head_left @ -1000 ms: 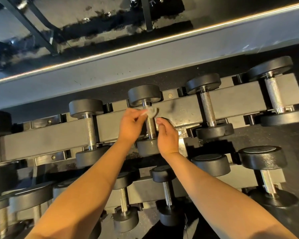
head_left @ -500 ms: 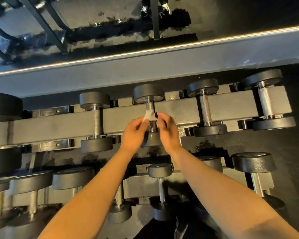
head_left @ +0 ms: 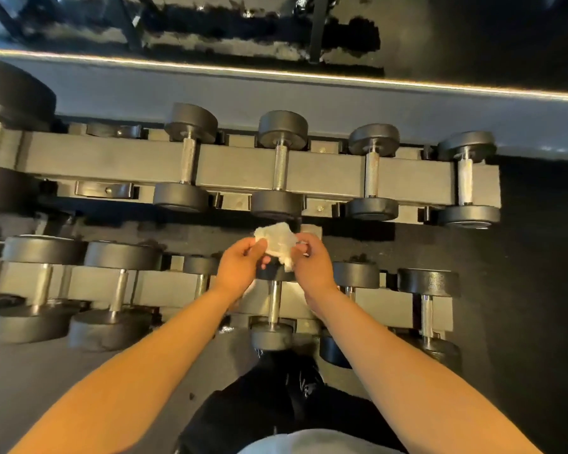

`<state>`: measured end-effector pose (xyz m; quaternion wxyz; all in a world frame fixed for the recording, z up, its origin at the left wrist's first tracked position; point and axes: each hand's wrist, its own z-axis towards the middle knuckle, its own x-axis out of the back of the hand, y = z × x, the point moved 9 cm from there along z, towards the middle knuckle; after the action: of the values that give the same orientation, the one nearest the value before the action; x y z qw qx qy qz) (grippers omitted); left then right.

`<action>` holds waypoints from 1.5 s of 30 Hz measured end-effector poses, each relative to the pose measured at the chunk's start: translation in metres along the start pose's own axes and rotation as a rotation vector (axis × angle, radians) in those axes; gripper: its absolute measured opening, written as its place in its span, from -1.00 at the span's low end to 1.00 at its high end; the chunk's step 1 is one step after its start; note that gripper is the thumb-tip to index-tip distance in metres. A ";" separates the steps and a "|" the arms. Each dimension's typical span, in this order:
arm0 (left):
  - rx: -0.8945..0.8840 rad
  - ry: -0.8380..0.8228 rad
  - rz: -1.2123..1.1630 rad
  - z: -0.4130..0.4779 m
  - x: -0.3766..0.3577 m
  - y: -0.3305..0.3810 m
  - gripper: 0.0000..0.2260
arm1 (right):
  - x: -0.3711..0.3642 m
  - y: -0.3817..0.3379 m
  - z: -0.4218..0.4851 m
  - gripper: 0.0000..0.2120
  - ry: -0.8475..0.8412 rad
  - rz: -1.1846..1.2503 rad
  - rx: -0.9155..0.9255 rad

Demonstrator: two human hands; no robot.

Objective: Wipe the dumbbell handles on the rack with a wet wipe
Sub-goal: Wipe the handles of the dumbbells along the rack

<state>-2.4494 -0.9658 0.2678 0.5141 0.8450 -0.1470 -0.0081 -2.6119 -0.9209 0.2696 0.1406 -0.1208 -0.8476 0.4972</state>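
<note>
Head view: both hands hold the wet wipe between the rack's tiers

Left hand (head_left: 240,268) and right hand (head_left: 312,265) each pinch one side of the crumpled white wet wipe (head_left: 277,242), a closed grip from both. The wipe hangs between the far and near tiers of the rack (head_left: 243,168), just above the far head of a small near-tier dumbbell (head_left: 273,306), touching no handle. Directly beyond it on the far tier sits another dumbbell (head_left: 281,165), its knurled handle bare.

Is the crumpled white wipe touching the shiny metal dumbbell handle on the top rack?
Apart. The head view shows both hands holding the white wipe below that handle.
</note>
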 end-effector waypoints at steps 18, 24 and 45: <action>0.193 0.104 -0.397 -0.109 -0.082 -0.049 -0.74 | 0.049 0.049 -0.084 -0.82 -0.233 0.096 -0.015; 0.265 0.128 -0.506 -0.102 -0.087 -0.035 -0.71 | 0.072 0.025 -0.080 -0.69 -0.030 0.199 -0.003; -0.271 0.142 0.262 0.079 -0.007 0.037 -0.59 | -0.007 -0.032 0.080 -0.73 0.362 -0.118 0.204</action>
<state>-2.4777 -1.0484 0.2623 0.6290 0.7401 -0.2167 0.0986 -2.6361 -1.0029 0.2596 0.3308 -0.1435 -0.7593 0.5417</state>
